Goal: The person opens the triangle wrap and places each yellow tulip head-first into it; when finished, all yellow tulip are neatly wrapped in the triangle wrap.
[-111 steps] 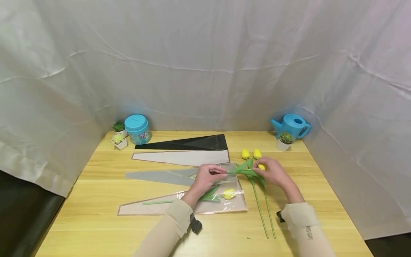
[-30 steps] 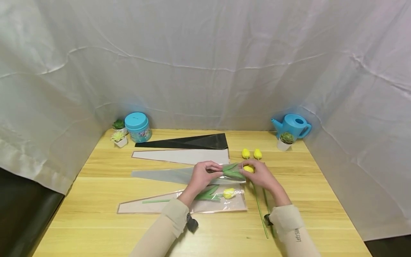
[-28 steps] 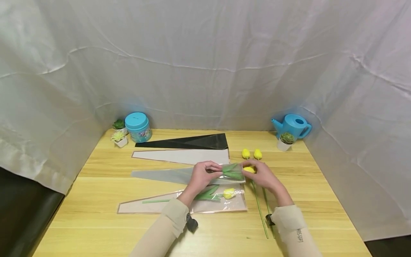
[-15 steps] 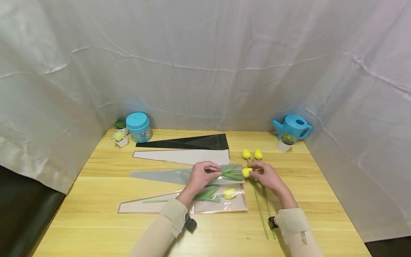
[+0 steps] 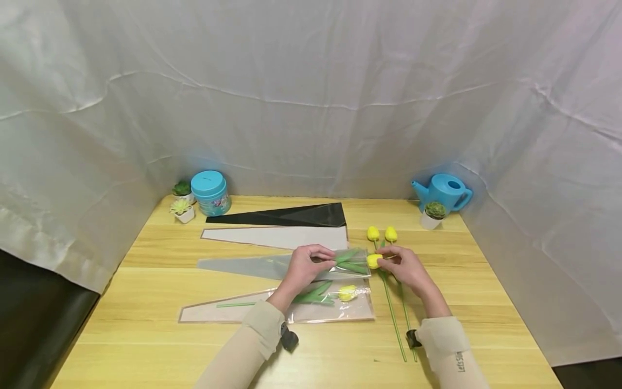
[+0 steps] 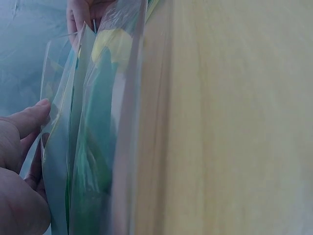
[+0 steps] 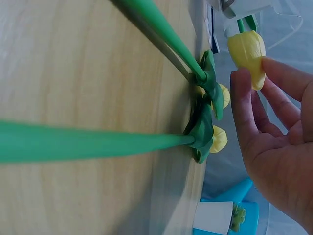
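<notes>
A yellow tulip (image 5: 373, 261) lies with its stem and green leaves inside a clear cone sleeve (image 5: 262, 266) on the wooden table (image 5: 146, 346). My left hand (image 5: 326, 258) pinches the sleeve's wide mouth; in the left wrist view the thumb (image 6: 27, 120) lies on the sleeve (image 6: 83, 142). My right hand (image 5: 389, 263) holds the tulip's bud, which sticks out of the mouth. In the right wrist view the bud (image 7: 247, 49) sits between thumb and forefinger of the right hand (image 7: 252, 73). Two more yellow tulips (image 5: 381, 234) lie just behind that hand.
A second clear sleeve (image 5: 243, 312) with a tulip (image 5: 347, 293) in it lies nearer me. Behind are a white sleeve (image 5: 277, 237) and a black sleeve (image 5: 291, 216). A blue tin (image 5: 209, 192) and small succulents (image 5: 182, 208) stand back left, a blue watering can (image 5: 444, 189) back right.
My right hand took one tulip from the pile and fed its stem and leaves into the sleeve. Over the last second it slid back rightward and now holds only the bud's end.
</notes>
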